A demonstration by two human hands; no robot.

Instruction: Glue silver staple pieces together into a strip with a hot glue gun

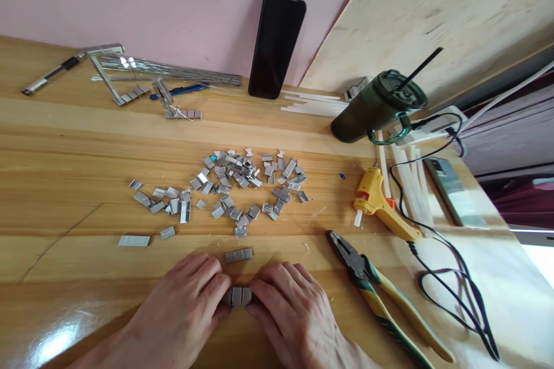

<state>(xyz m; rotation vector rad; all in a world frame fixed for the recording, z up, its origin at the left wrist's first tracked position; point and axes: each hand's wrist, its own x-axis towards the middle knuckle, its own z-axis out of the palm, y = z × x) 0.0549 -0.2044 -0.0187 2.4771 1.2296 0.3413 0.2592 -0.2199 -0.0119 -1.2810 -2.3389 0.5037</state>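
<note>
A short row of small grey metal pieces sits between my two hands at the front of the table. My left hand pinches its left end, and my right hand pinches the right end; the fingertips partly cover both ends. Just beyond my fingers lies a separate joined metal strip. Farther back, many loose bent metal pieces are heaped and scattered. A flat metal piece rests beyond my left hand.
Right of my hands are pliers with parted jaws and a yellow glue gun with its cord. A dark tumbler stands behind them. A phone leans on the wall, beside thin metal rods. Assembled metal frames sit back left.
</note>
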